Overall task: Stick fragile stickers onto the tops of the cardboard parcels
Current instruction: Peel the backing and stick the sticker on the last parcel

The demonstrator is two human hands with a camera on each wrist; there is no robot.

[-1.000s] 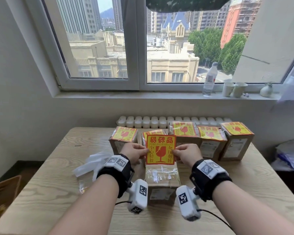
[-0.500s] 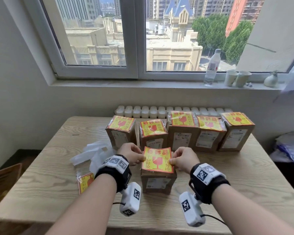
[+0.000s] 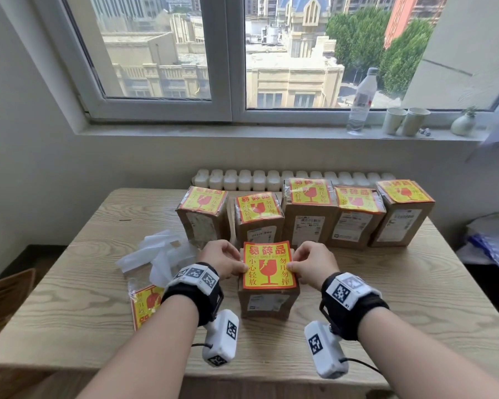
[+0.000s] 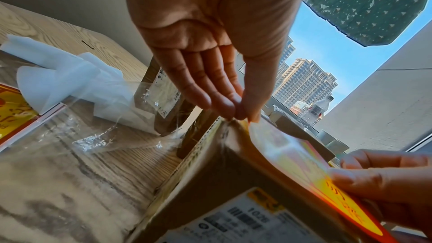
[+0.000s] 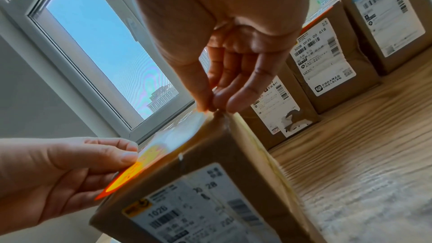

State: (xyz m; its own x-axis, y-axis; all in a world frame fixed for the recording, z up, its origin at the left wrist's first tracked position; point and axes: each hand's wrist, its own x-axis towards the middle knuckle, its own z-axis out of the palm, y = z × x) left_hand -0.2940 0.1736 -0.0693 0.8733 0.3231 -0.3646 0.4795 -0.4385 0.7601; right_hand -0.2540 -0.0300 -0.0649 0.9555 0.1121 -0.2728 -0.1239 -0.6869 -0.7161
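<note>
We hold the yellow-and-red fragile sticker [image 3: 269,264] by its side edges, our left hand [image 3: 224,261] pinching the left edge and our right hand [image 3: 314,262] the right. It lies over the top of the small brown cardboard parcel [image 3: 267,301] at the front of the wooden worktop [image 3: 415,298]. In the wrist views its near edge looks lifted, so we judge it not yet pressed flat. The five brown cardboard parcels in the back row [image 3: 308,214] already carry stickers. A clear bag of spare stickers [image 3: 146,305] lies beside our left wrist.
</note>
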